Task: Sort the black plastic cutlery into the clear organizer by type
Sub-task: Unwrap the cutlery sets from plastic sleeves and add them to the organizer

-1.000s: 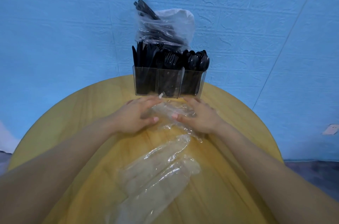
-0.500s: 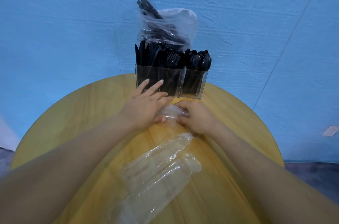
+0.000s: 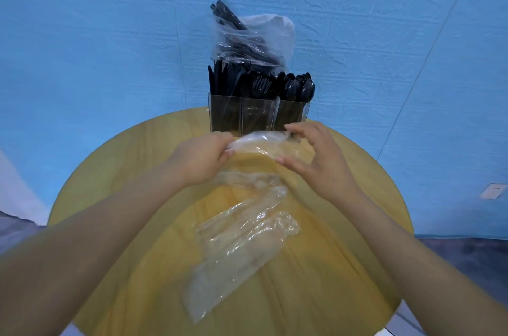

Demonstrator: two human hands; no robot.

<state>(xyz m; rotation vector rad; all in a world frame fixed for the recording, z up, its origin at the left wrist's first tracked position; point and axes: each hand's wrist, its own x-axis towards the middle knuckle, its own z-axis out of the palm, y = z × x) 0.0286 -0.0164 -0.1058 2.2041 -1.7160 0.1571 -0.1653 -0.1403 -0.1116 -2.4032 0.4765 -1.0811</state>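
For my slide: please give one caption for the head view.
Both hands hold a clear bag before the filled organizer.

tabletop (image 3: 132, 198): honey-yellow, with faint darker wood-grain streaks.
wall (image 3: 96, 47): flat sky blue with a crinkled, brick-like relief and thin pale seam lines.
organizer (image 3: 258, 115): colourless and clear, just beyond both grips; it looks dark where its contents show through.
knives (image 3: 220, 80): glossy black.
forks (image 3: 259, 85): glossy black.
spoons (image 3: 301, 87): glossy black with small white glints.
bag of cutlery (image 3: 255, 41): clear film with white sheen, black pieces inside, pale white at the top right, behind the organizer.
held wrapper (image 3: 261, 147): clear, milky where bunched, between the grips.
loose wrappers (image 3: 236, 247): clear with white glare, yellow tabletop showing through, nearer than the grips.
floor (image 3: 461, 250): dull grey-blue.
wall plate (image 3: 493, 191): off-white.
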